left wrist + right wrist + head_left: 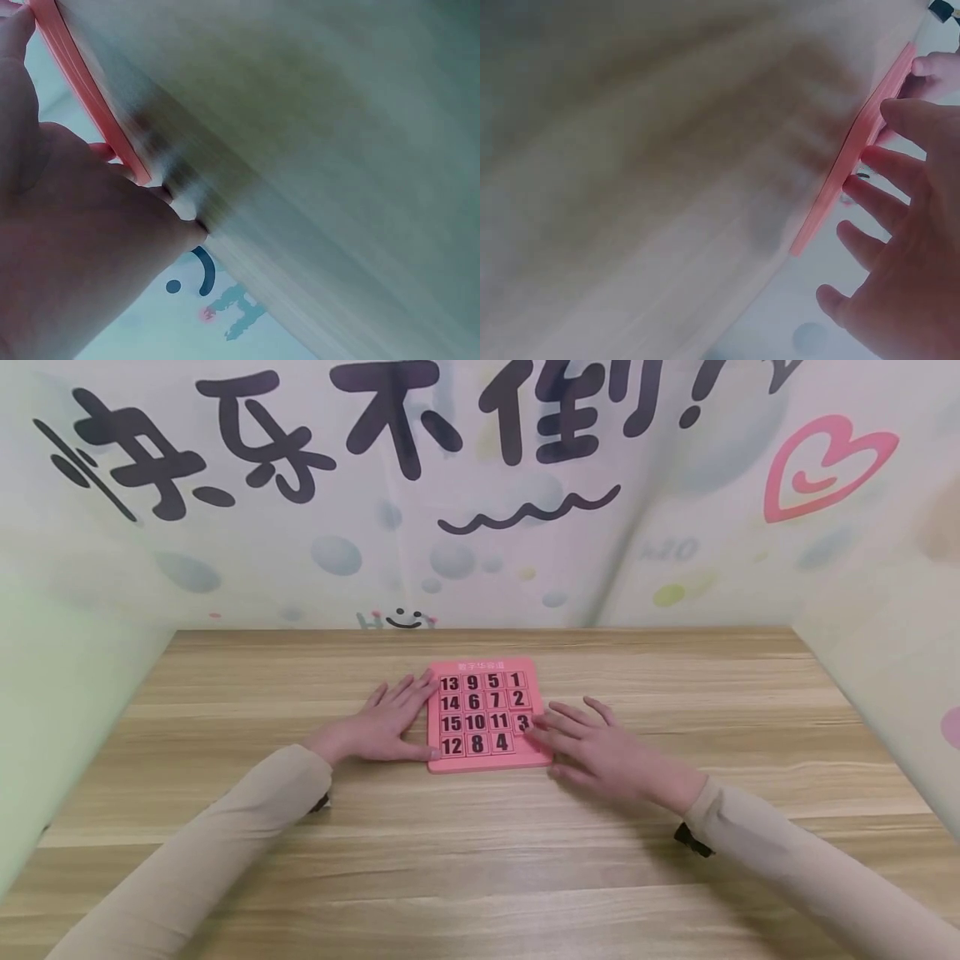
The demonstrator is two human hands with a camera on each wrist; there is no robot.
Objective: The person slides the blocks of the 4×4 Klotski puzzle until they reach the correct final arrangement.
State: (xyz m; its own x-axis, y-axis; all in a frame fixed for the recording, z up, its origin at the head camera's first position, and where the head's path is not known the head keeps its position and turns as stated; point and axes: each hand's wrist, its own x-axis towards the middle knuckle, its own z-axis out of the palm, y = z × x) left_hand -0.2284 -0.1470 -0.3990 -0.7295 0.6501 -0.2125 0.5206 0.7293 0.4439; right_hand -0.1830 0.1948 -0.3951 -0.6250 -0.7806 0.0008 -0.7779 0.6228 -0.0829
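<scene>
A pink sliding number puzzle (491, 765) lies flat on the wooden table, its square tiles printed with black numbers. My left hand (382, 724) rests along the puzzle's left edge, the fingers stretched toward its upper corner and the thumb at the lower one. My right hand (611, 756) reaches in from the right with its fingers spread. Its fingertips touch the tile marked 3 (522, 722) at the right side and partly cover it. Below that tile, the bottom right corner shows a gap. From the right wrist view, the puzzle (847, 161) appears edge-on near the fingertips.
The wood-grained table (450, 860) extends around the puzzle on all sides. At its back edge stands a white wall (360, 585) with large black characters, bubbles and a pink heart (828, 468). A dark strap (693, 841) shows under the right sleeve.
</scene>
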